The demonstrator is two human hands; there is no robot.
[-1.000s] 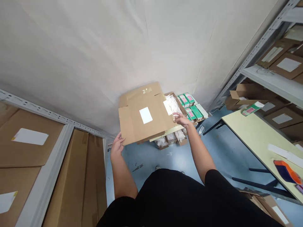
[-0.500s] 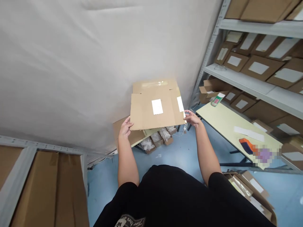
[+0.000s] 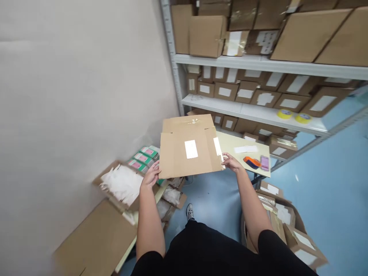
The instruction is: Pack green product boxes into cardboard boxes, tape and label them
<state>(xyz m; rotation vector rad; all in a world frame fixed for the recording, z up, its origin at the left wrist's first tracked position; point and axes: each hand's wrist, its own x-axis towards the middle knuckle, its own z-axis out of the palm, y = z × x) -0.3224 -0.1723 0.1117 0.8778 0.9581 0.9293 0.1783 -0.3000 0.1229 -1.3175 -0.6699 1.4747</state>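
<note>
In front of me I hold a flattened cardboard box [image 3: 178, 153] up in the air between both hands. A white label [image 3: 191, 149] is stuck at its middle, another white strip lies along its right side, and clear tape shines near the far edge. My left hand [image 3: 151, 175] is closed on its near left corner. My right hand [image 3: 231, 162] pinches the near right corner. The fingers under the cardboard are partly hidden.
Left, a table bears an open carton of white material [image 3: 123, 186], green-and-pink packs [image 3: 141, 157] and a cardboard sheet [image 3: 97, 241]. Ahead right stands a pale table [image 3: 230, 142] with an orange-and-blue tape dispenser [image 3: 252, 162]. Shelves [image 3: 253, 111] hold labelled boxes; a full bin [image 3: 299, 218] stands right.
My view and body have turned to the right, bringing more of the shelves and the left table into sight. The flattened box has stayed in both hands.
</note>
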